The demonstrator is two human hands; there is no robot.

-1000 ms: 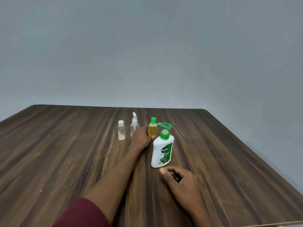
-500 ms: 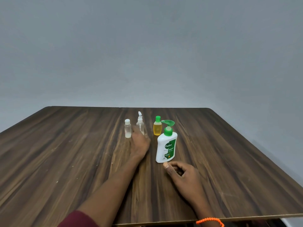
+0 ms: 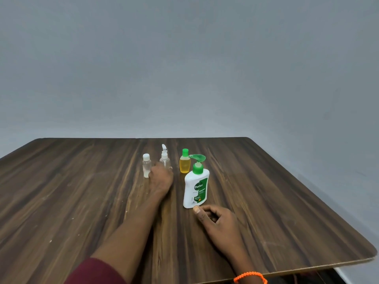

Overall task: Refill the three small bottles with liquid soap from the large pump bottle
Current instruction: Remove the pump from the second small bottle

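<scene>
Left hand (image 3: 161, 178) grasps the clear plastic spray bottle (image 3: 164, 158) mid-row on the wooden table (image 3: 61, 191); right hand (image 3: 218, 222), loosely curled and empty, rests beside the white green-pump soap bottle (image 3: 196, 186).

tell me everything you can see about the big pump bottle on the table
The large pump bottle is white, plastic by the look of it, with a green pump head whose spout points right and a green Dettol label facing the camera. It stands upright and closed on the wooden table, just in front of the small yellow bottle. The right hand rests on the table near its base, thumb tip close to it; contact is unclear.
</scene>
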